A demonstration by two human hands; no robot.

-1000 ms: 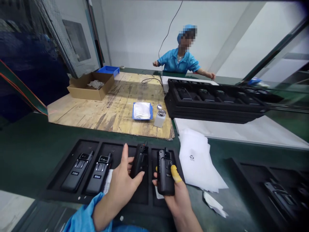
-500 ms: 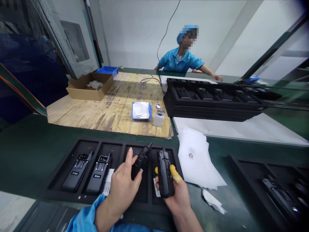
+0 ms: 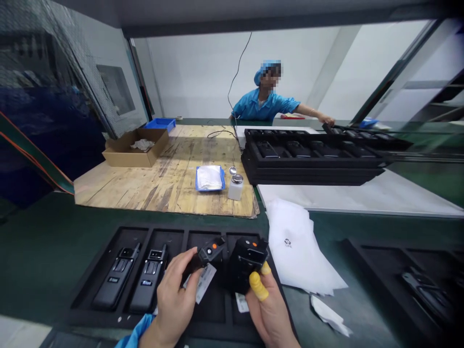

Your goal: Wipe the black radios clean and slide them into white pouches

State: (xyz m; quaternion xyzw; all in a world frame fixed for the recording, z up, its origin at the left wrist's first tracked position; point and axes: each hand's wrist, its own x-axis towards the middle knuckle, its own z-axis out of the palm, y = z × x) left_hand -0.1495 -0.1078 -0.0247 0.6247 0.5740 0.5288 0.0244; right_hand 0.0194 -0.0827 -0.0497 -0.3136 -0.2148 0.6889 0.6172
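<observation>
My left hand is closed round a black walkie-talkie, its top with an orange dot tipped toward me. In my right hand, which wears yellow finger cots, is a second black walkie-talkie, also with its top end facing me. Both are held above the black foam tray. Two more walkie-talkies, one at far left and one beside it, lie face up in the tray's left compartments. White labels show below the held radios.
White plastic bags and a crumpled paper scrap lie right of the tray. Another tray is at far right. A pump bottle, wipes and a cardboard box stand beyond. A co-worker reaches toward stacked trays.
Both walkie-talkies have been tipped so their top ends now face me. My head view has shifted upward. The co-worker's hand now touches a tray at the back right.
</observation>
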